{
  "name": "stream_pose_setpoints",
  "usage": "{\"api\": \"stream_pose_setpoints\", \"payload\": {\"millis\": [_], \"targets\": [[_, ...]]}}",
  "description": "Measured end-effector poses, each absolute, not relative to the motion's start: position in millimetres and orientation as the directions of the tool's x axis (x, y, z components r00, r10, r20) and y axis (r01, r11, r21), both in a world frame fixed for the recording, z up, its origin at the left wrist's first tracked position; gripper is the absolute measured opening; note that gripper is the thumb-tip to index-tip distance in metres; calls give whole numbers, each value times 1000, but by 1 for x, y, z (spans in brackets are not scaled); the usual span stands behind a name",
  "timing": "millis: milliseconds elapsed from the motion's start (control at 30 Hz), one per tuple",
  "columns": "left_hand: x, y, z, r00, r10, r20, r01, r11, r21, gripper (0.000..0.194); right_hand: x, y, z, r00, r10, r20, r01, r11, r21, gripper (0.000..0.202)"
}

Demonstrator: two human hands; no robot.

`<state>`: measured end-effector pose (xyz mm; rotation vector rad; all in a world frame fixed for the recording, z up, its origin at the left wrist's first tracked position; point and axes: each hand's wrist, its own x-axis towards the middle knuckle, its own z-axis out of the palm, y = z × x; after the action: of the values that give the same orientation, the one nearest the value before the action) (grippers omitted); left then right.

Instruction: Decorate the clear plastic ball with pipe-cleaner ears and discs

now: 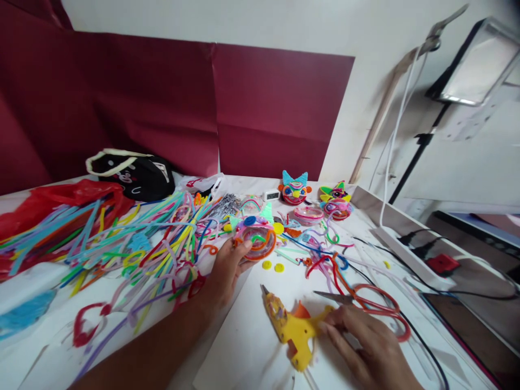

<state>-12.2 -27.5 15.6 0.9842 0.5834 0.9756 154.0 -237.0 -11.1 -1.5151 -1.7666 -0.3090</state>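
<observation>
My left hand (pixel 229 265) holds a round pipe-cleaner figure (pixel 257 242) with an orange rim, a blue button-like disc and pale green ears, thumb on its front. A yellow glue gun (pixel 298 330) lies on the white board, its dark nozzle pointing up and left. At the handle end of the gun, my right hand (pixel 349 336) has its thumb and fingers pressed together on the yellow handle. Orange-handled scissors (pixel 377 306) lie just beyond the right hand, partly covered by it. Two small yellow discs (pixel 273 266) sit in front of the figure.
Piles of colored pipe cleaners (pixel 162 233) cover the left. Finished figures (pixel 294 189), a pink ring-shaped piece (pixel 309 215) and a small white clock (pixel 271 195) stand at the back. A power strip (pixel 414 257) with cables runs along the right; a lamp (pixel 479 59) stands above.
</observation>
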Motion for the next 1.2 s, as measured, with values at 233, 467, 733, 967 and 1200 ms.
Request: {"api": "stream_pose_setpoints", "payload": {"millis": [233,467,733,967,1200], "targets": [[-12,-26,13,456,890,28,-425,190,885,32,160,-240,-17,-80,739,668,939,281,-198,13],[-12,-27,14,486,873,45,-414,185,891,41,162,-244,-15,-91,765,637,942,274,-194,24],[-12,-29,17,478,878,31,-429,202,880,34,151,-242,7,-228,786,575,956,293,-21,37],[-12,-30,15,475,879,38,-441,201,875,32,151,-231,2,-294,857,423,956,270,118,43],[-12,-30,13,498,866,36,-405,195,893,39,151,-220,-8,-277,914,296,961,254,113,41]]}}
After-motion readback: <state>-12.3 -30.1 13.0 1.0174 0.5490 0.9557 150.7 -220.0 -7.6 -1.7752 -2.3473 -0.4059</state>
